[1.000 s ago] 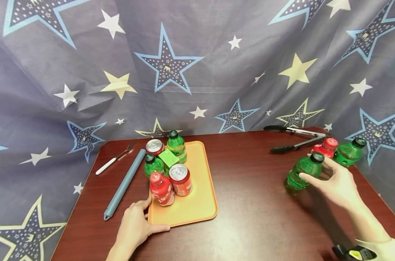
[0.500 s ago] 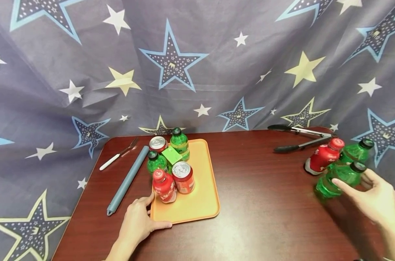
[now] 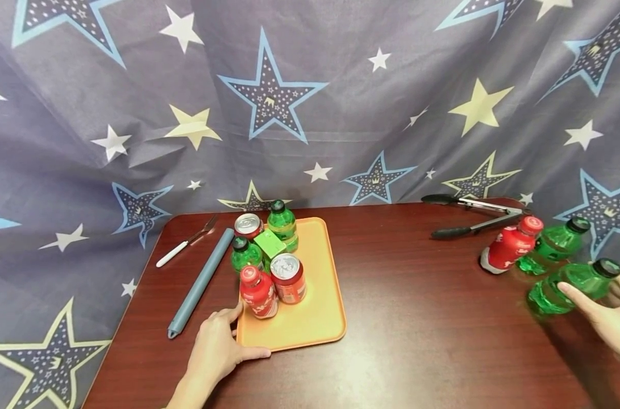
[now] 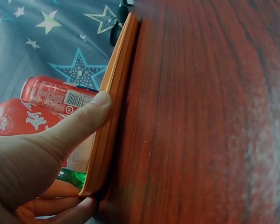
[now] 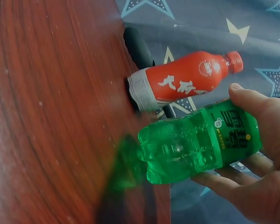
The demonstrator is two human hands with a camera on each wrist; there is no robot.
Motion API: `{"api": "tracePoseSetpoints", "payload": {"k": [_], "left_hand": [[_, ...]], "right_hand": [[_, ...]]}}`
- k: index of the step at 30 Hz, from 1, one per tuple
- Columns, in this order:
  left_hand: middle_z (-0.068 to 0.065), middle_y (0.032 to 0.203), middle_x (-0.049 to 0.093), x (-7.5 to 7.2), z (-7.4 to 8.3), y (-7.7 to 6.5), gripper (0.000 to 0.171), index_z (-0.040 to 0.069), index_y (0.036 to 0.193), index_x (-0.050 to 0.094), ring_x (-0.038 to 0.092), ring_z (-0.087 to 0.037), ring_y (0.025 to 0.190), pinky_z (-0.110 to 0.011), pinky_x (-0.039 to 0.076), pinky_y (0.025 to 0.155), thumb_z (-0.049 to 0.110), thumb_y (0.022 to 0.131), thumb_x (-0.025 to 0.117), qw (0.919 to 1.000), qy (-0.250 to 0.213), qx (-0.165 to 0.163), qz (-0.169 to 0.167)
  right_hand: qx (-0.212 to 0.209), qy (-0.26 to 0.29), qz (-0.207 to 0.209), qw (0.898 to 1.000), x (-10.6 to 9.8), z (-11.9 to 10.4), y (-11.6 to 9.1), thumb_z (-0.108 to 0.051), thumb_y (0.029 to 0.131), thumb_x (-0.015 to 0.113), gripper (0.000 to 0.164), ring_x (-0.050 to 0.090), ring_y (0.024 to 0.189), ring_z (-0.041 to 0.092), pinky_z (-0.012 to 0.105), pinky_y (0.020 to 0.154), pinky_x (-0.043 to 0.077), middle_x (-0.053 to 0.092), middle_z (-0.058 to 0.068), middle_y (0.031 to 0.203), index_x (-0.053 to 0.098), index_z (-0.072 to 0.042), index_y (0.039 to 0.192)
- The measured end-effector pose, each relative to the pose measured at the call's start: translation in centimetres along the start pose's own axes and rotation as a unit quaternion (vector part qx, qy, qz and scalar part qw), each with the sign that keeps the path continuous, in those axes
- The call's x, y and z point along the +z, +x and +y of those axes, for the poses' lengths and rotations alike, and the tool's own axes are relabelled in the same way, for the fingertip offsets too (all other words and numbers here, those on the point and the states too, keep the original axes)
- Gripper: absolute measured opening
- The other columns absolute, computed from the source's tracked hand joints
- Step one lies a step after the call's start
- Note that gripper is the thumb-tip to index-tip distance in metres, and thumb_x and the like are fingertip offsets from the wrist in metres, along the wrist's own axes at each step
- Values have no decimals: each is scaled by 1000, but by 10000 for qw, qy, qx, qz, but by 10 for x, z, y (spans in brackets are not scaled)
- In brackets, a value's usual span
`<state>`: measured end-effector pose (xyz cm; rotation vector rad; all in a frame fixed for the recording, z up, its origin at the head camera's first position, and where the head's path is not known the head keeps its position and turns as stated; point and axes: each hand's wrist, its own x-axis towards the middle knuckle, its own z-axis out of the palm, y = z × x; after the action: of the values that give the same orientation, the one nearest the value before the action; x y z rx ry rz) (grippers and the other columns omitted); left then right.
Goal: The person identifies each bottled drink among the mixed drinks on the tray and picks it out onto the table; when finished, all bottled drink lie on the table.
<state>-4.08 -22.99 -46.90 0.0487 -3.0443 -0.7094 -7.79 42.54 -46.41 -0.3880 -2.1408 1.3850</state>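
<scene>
My right hand (image 3: 614, 324) grips a green plastic bottle (image 3: 565, 287) with a black cap. In the right wrist view the bottle's base (image 5: 153, 151) hangs just off the table. Beside it stand a red bottle (image 3: 509, 247) and a second green bottle (image 3: 557, 244). My left hand (image 3: 212, 352) holds the near left corner of an orange tray (image 3: 317, 318), thumb along the front rim. The tray bears a red bottle (image 3: 258, 295), two red cans (image 3: 291, 287), two green bottles (image 3: 284, 227) and a small light-green block (image 3: 270, 244).
Black-handled tongs (image 3: 473, 218) lie at the back right. A grey-blue rod (image 3: 201, 284) and a white-handled fork (image 3: 184, 244) lie left of the tray. Behind the brown table (image 3: 402, 295) hangs a star-patterned cloth (image 3: 330, 113).
My right hand has carried the green bottle rightward, past the front of the red bottle, which shows fully now. The left hand stays on the tray's corner.
</scene>
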Motion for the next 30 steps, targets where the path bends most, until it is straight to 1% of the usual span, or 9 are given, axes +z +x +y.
{"api": "tracePoseSetpoints", "payload": {"k": [2,3,6,9,11,16,21,25,30], "left_hand": [[-23,131,74,1,0,-1,122,-2,145,63,69,-42,118,-57,57,99,62,49,103,10000,-30,4,26],[-23,131,74,2,0,-1,123,-2,146,62,69,-42,118,-57,57,99,62,49,103,10000,-48,5,32],[-23,131,74,5,0,-2,124,-1,147,61,69,-42,118,-56,57,99,63,49,103,9999,-117,-5,28],[-22,131,74,6,-1,-2,124,-1,148,61,69,-41,118,-56,58,99,63,49,103,9999,-120,0,44],[-22,130,74,6,-1,-2,124,-1,147,61,69,-41,118,-56,58,98,62,49,103,9999,-118,0,64],[-22,130,74,5,-1,-2,123,0,147,62,69,-41,118,-57,58,98,62,49,103,9999,-122,-11,92],[-22,131,74,4,-1,-2,125,2,148,61,69,-41,117,-56,58,98,64,49,102,9999,-121,-29,66],[-23,130,74,3,-1,-1,125,2,148,61,69,-41,116,-56,58,97,65,49,102,9999,-98,5,91],[-23,130,74,1,-2,-1,123,2,147,62,70,-41,116,-56,58,97,63,49,102,9999,-87,15,126]], "right_hand": [[-5,-3,179,9998,0,2,3,16,80,78,48,63,73,-20,-1,69,47,71,-35,82,73,-28,98],[-96,-43,277,9996,0,3,4,17,78,78,43,59,68,-21,-1,68,45,66,-36,76,71,-24,89],[-172,-131,469,9987,-1,7,5,16,78,78,43,53,72,-19,-1,71,43,59,-33,75,68,-25,85],[-49,-264,519,9983,-3,9,4,12,81,78,44,51,79,-17,-1,75,41,56,-32,80,67,-30,90],[285,-320,461,9980,-4,10,5,5,85,79,48,52,88,-18,-3,80,40,59,-36,89,68,-39,103],[682,-305,375,9965,-5,11,8,-3,89,78,50,52,100,-19,-4,85,36,59,-38,101,67,-41,119],[858,-255,221,9957,-6,13,10,-9,92,76,49,49,101,-20,-5,87,34,56,-39,105,61,-45,121],[683,-229,371,9967,-2,14,12,-6,91,77,48,50,98,-18,-3,85,35,57,-37,102,63,-43,118],[496,0,489,9976,6,11,17,6,87,77,54,58,100,-16,-2,86,40,64,-33,104,71,-31,125]]}}
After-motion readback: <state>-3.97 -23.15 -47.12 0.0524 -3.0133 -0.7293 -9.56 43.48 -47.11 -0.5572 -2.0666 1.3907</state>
